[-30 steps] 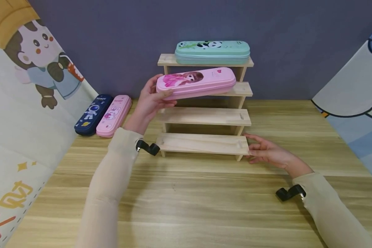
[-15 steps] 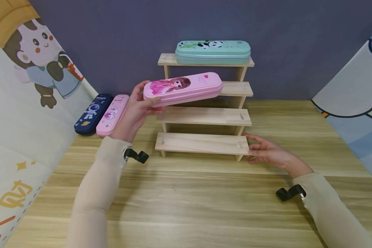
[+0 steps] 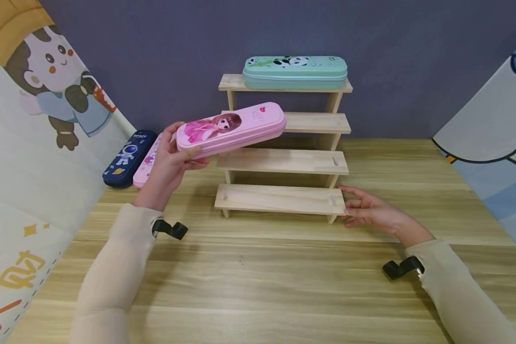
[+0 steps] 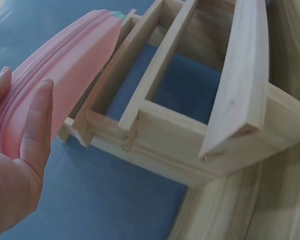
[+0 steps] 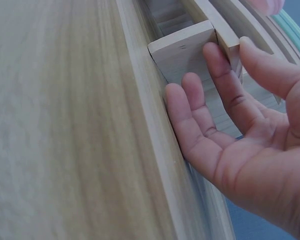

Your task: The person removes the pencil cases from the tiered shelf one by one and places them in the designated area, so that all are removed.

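The left hand (image 3: 167, 162) grips one end of a pink pencil case (image 3: 232, 129) with a doll picture, held tilted in the air in front of the left side of a wooden tiered stand (image 3: 279, 161). In the left wrist view, the zipped side of the pink case (image 4: 65, 75) lies between thumb and fingers. At the stand's lower right, the right hand (image 3: 376, 212) pinches the end of the lowest board; the right wrist view has the thumb and index finger of the right hand (image 5: 255, 135) on that board's edge. A green panda case (image 3: 294, 74) lies on the top tier.
On the table (image 3: 258, 277) at left lie a navy astronaut case (image 3: 126, 160) and, beside it, a pink rabbit case (image 3: 144, 169) partly hidden by the left hand. A dark wall (image 3: 395, 71) stands behind the stand, with printed cloths at both sides.
The left hand has carried the pink doll case left and slightly down, away from the second tier, and now covers part of the rabbit case. The right hand has stayed at the lowest board.
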The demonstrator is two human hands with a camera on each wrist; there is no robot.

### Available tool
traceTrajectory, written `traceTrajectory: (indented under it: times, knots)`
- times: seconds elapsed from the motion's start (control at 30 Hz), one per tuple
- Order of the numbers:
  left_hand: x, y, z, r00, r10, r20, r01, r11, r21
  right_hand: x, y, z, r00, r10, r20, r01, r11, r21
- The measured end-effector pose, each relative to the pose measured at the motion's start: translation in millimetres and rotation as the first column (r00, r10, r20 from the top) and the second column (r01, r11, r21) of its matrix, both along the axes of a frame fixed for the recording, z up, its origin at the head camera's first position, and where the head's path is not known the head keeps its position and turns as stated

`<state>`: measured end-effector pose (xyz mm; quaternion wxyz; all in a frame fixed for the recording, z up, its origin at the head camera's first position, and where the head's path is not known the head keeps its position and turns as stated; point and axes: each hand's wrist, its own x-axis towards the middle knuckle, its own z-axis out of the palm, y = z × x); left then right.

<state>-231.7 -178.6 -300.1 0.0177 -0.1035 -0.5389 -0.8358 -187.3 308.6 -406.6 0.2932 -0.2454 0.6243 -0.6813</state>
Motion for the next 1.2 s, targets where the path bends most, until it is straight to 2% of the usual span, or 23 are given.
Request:
traceTrajectory:
  times: [0.27,0.47,0.67,0.8,0.97,1.1,1.2]
  knots:
    - [13.9,-16.3,-3.4,0.999,0.052,0.001,-0.052,0.999,0.014,0.7,-1,1.6,1.0,0.003,-0.005,-0.004,1.0,-0.012]
    - [23.6,-24.2,-7.6,0.996,0.087,-0.028,-0.084,0.992,0.093,1.6,-1,2.1,1.0,-0.005,-0.003,0.005,1.0,-0.006]
    - [28.3,-29.1,-12.1,0.99,0.127,-0.067,-0.116,0.983,0.141,1.4,0,0.5,1.0,-0.003,0.002,0.003,1.0,-0.012]
    - [28.7,-29.4,-15.0,0.982,0.165,-0.087,-0.144,0.968,0.207,0.9,1,-0.4,1.0,-0.005,0.006,0.005,1.0,-0.014]
    - [26.4,-30.7,-19.9,0.975,0.201,-0.092,-0.165,0.939,0.303,-0.2,2,-1.1,1.0,-0.011,0.006,0.011,1.0,-0.004]
    - [25.3,-32.9,-25.1,0.967,0.243,-0.074,-0.202,0.911,0.359,-0.7,2,-1.5,1.0,-0.008,0.003,0.008,1.0,0.005]
    - [24.4,-33.8,-28.3,0.956,0.289,-0.056,-0.243,0.882,0.404,-0.9,2,-1.1,1.0,-0.013,0.001,0.013,1.0,0.013]
